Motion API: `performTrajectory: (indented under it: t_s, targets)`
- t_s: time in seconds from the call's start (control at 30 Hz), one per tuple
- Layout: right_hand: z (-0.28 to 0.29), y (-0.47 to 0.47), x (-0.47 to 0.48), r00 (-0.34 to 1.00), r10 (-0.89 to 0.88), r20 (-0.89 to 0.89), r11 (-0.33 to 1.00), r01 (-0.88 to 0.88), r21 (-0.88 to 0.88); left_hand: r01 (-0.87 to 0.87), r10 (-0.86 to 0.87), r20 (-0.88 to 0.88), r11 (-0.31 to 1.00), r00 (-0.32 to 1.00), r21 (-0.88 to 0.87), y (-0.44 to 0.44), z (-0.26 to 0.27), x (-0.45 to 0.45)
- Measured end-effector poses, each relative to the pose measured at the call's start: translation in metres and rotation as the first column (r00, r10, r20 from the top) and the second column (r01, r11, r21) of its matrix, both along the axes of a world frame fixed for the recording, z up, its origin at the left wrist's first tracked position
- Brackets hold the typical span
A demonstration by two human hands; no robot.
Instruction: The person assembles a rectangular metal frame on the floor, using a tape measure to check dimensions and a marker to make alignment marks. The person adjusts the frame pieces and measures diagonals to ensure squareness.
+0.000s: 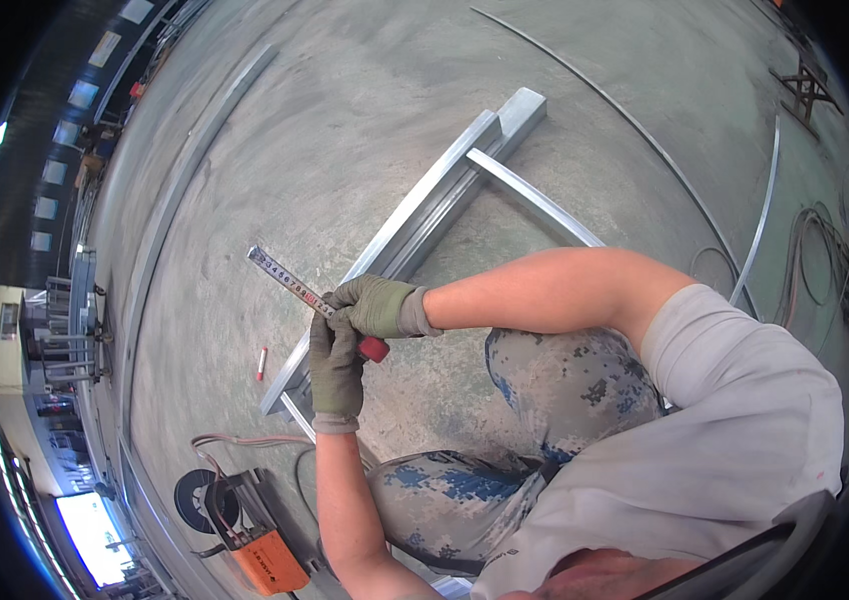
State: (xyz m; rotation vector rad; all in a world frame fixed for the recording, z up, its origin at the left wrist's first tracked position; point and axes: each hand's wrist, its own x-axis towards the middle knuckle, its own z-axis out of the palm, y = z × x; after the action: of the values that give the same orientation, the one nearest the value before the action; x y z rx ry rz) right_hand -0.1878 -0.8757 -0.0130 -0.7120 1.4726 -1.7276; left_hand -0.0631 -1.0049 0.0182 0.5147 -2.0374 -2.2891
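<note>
A tape measure is between my two gloved hands. Its red case (374,349) shows beside the fingers of my left hand (336,375), and the rest of it is hidden. The printed steel blade (286,277) sticks out past both hands, over the floor. My right hand (378,306) grips the blade near the case, fingers against those of my left hand. Beneath them lies a metal channel bar (413,206) that runs aslant in front of my knees. A thinner bar (533,195) joins it near its far end. To the left, a red-and-white marker (262,364) rests on the concrete.
An orange machine with a wire spool (269,562) stands at lower left, its hose (244,439) trailing toward the frame. A long metal bar (169,199) lies along the left. Thin strips (619,109) and coiled cables (814,255) are on the right, below a folding stand (805,94).
</note>
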Motion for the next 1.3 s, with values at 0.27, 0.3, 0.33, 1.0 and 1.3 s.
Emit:
performTrajectory:
  t_s: [0.27,0.3,0.33,1.0,1.3]
  targets:
    - [0.008,0.006,-0.002,0.995,-0.088,-0.035,0.986,0.092,0.136,-0.009,0.010,0.011,0.995,1.000,-0.097,-0.007,-0.002,0.006]
    - [0.008,0.005,-0.005,0.989,-0.097,-0.108,0.982,0.113,0.153,0.004,-0.001,0.015,0.988,1.000,-0.154,-0.011,-0.002,0.007]
    - [0.007,0.005,-0.007,0.983,-0.143,-0.115,0.979,0.158,0.131,-0.008,0.014,0.038,0.988,0.999,-0.151,-0.015,-0.007,0.010]
    - [0.015,0.010,-0.016,0.965,-0.253,0.076,0.967,0.255,-0.027,-0.140,0.241,0.135,0.845,0.961,-0.516,-0.100,0.021,0.063]
    - [0.032,0.003,-0.017,0.964,-0.025,-0.266,0.908,0.134,0.397,-0.261,0.498,0.263,0.752,0.826,-0.605,-0.311,0.010,0.236]
